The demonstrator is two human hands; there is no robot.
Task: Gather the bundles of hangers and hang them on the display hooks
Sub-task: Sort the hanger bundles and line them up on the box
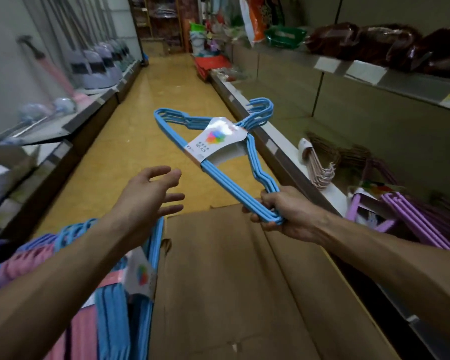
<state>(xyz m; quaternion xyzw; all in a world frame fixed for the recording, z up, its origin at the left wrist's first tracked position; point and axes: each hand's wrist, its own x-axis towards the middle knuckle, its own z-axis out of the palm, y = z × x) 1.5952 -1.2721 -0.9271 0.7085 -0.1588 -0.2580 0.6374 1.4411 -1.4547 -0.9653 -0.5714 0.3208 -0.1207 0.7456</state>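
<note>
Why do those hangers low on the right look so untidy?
The purple hangers and pale pink hangers lie loose at angles on the bottom shelf, not hung. The right hand grips a blue bundle.

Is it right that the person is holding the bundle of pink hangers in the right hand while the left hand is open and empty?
Not quite. In the head view the bundle of wire hangers with the white paper label, gripped by the right hand, is blue, not pink. The left hand is indeed open and empty.
</note>
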